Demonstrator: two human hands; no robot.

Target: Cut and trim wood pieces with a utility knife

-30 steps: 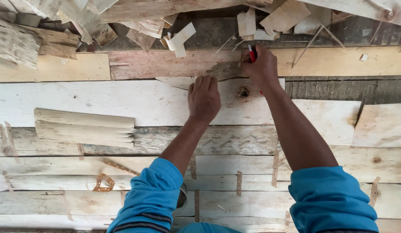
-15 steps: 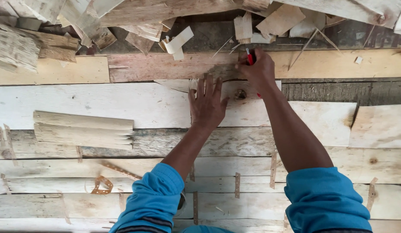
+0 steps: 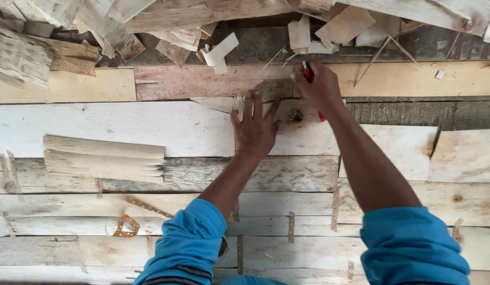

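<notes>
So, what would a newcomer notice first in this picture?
First, the two hands near the top middle: the left hand lies flat on a pale board, and the right hand grips a red tool beside it. Bright blue sleeves fill the bottom edge. Above, a heap of wood scraps runs along the top, and a small stack of thin slats lies at the left.

No packages, labels, signs or screens anywhere.

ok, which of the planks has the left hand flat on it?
The wide pale plank with the dark knot, second row below the scrap pile. The left hand lies spread on it; the right hand, holding a red tool, is over the pinkish plank above.
</notes>
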